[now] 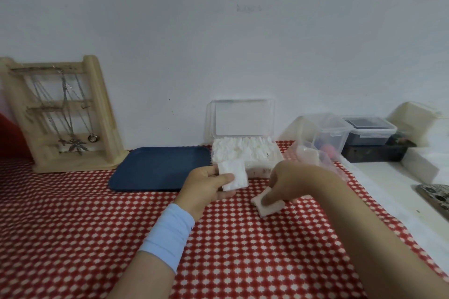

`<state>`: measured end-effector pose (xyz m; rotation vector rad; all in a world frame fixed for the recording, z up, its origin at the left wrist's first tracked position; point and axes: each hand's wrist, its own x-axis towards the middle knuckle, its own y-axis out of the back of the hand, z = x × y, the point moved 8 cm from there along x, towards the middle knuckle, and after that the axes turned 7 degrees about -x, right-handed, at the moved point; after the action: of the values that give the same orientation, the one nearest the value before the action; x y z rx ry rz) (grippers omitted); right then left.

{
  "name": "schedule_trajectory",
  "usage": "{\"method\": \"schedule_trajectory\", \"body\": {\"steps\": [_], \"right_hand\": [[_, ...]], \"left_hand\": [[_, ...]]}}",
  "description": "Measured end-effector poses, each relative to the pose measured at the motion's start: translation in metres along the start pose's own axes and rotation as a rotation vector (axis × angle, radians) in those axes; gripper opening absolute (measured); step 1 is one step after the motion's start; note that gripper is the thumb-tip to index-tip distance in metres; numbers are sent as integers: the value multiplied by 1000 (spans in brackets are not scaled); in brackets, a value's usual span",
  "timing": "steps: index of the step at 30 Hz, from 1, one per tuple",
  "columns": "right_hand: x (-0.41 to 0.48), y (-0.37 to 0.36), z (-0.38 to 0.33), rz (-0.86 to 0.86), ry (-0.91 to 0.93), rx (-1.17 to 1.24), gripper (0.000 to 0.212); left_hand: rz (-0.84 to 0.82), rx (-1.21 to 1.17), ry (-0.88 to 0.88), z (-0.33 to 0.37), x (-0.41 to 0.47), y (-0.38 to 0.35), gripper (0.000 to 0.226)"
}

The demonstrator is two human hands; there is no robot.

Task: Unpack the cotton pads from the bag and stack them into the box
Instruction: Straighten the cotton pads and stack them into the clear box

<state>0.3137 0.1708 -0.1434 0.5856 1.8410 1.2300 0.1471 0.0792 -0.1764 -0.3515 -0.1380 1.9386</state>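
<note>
At frame centre, my left hand point(206, 185) grips a cotton pad stack point(234, 175) before the full box point(243, 153); lower right, my right hand point(285, 182) pinches a second stack point(268, 207). Likely soft, featherlight, easily splayed: pinch opposite edges.

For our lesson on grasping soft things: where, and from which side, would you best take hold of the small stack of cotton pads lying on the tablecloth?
Probably from above, with the grip across two opposite edges. The small stack lies nearly flat on the tablecloth, so only its top and thin sides are reachable, and squeezing the sides keeps the loose pads together.
</note>
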Motion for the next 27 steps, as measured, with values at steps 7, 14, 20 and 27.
{"method": "schedule_trajectory", "body": {"steps": [7, 14, 20, 27], "right_hand": [[-13, 19, -11, 94, 177, 113, 12], [-22, 37, -32, 231, 358, 347, 10], [-16, 35, -38, 341, 280, 268, 23], [-14, 34, -30, 336, 238, 370, 54]], "left_hand": [[38, -7, 21, -2, 0, 3, 21], [-5, 98, 19, -1, -5, -8, 17], [-120, 67, 83, -3, -12, -24, 24], [-223, 188, -10, 10, -19, -33, 33]]}}
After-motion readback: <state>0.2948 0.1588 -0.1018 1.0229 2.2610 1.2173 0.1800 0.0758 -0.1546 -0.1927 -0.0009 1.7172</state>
